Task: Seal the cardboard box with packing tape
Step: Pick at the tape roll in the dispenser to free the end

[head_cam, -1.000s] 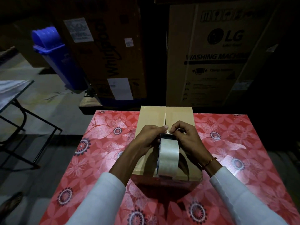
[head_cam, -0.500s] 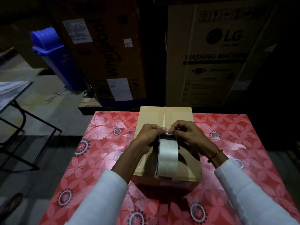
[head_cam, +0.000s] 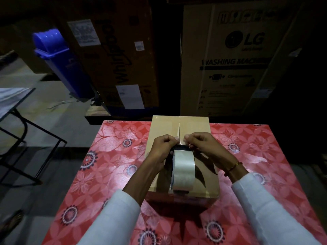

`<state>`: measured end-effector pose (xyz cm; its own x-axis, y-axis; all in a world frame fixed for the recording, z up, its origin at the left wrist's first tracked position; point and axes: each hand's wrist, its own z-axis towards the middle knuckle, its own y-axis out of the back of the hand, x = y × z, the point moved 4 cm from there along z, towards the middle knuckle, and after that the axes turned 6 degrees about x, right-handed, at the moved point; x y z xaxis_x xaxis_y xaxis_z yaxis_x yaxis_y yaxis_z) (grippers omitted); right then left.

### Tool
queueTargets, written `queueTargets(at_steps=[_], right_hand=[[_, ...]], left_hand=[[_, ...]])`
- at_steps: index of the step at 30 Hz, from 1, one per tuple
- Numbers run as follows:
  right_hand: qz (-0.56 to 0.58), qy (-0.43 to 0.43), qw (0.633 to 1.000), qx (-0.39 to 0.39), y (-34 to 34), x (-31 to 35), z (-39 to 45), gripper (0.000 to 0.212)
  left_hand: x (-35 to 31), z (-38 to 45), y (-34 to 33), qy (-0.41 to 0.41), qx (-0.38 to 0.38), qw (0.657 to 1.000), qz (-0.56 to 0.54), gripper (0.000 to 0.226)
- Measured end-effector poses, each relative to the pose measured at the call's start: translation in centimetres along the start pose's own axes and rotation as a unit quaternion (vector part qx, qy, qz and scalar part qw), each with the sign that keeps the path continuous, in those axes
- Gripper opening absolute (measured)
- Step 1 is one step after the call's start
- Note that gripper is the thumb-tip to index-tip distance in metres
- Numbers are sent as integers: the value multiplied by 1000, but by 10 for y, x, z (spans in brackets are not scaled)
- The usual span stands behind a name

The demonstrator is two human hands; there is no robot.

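A small brown cardboard box (head_cam: pixel 164 126) lies on a red floral table (head_cam: pixel 113 156), its two top flaps closed with the seam running away from me. A roll of clear packing tape in a dark dispenser (head_cam: pixel 183 171) stands on edge on the box's near half. My left hand (head_cam: pixel 163 147) and my right hand (head_cam: pixel 203 147) meet just above the dispenser's front, each pinching the loose tape end between thumb and fingertips over the seam. The pinched tape end is thin and hard to see.
Two tall appliance cartons (head_cam: pixel 228 59) stand right behind the table. A blue plastic bin (head_cam: pixel 58 62) leans at the back left. A dark folding table frame (head_cam: pixel 26 124) stands on the floor to the left. A foot in a sandal (head_cam: pixel 12 221) shows at the bottom left.
Both hands have edged slightly farther along the box top with the tape end between them. The roll and the box stay where they were.
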<state>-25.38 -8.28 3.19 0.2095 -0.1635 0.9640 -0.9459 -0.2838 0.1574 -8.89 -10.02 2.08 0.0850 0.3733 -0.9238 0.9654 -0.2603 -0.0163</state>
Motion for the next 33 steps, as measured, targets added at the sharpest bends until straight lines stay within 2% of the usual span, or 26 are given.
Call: queueTargets(at_steps=[4, 7, 13, 16, 20, 26, 29, 33], right_hand=[[-30, 18, 999, -19, -8, 2, 5, 24], [-28, 27, 999, -16, -8, 1, 5, 24], [-62, 31, 997, -24, -7, 0, 4, 24], [-38, 32, 998, -24, -7, -2, 5, 24], [-61, 28, 998, 0, -3, -2, 7, 19], [-53, 23, 998, -11, -2, -5, 10, 22], [-37, 23, 999, -17, -3, -3, 10, 27], [4, 17, 1000, -20, -3, -4, 5, 22]], left_hand=[[1, -3, 0, -14, 0, 1000, 6, 27], [1, -3, 2, -18, 17, 1000, 17, 30], [-2, 2, 4, -43, 39, 997, 51, 20], [1, 3, 4, -37, 34, 998, 41, 17], [5, 5, 6, -36, 31, 998, 29, 24], [2, 2, 8, -38, 76, 996, -17, 33], [-1, 0, 6, -32, 101, 994, -25, 17], [0, 0, 7, -29, 80, 996, -8, 9]])
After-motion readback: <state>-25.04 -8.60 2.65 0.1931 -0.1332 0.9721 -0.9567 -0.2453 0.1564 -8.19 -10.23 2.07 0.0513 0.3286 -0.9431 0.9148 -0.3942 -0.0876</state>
